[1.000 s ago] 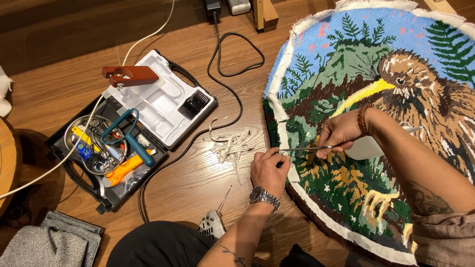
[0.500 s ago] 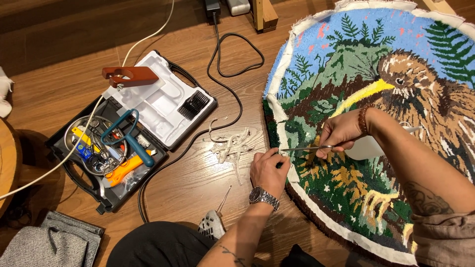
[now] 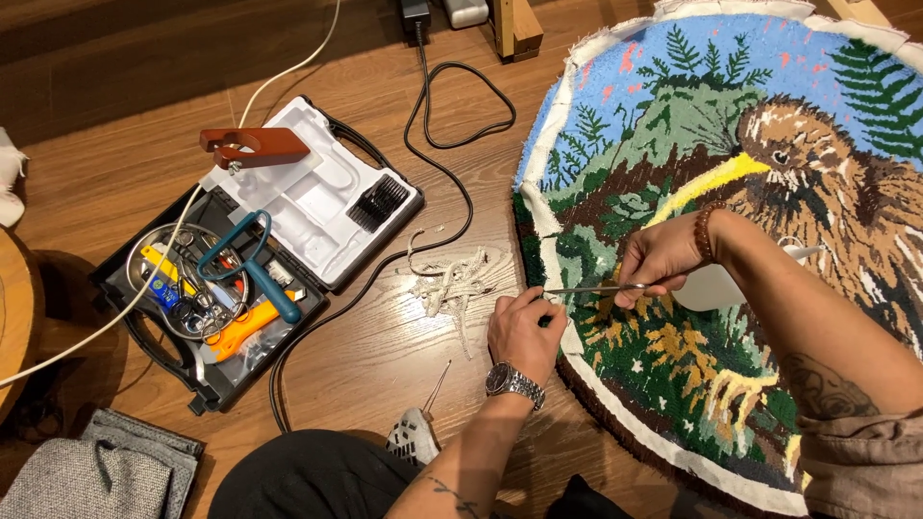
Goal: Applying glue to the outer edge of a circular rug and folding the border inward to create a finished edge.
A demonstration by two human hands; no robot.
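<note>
Left hand [image 3: 524, 332] fingers pinching rug [image 3: 731, 288] edge | right hand [image 3: 663, 259] fingers gripping scissors [image 3: 591, 288]

Round tufted rug [image 3: 731, 288] lying flat on wooden floor, bird and fern design in brown, green, blue and yellow, white backing border partly trimmed at left edge, slim metal scissors [image 3: 591, 288] held level across that edge, tips at the border.

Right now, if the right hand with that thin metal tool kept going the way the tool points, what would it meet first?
The right hand aims its metal tool leftward, and the tip already nearly meets the left hand at the rug's white edge. So probably those fingers first; depth is hard to judge.
</note>
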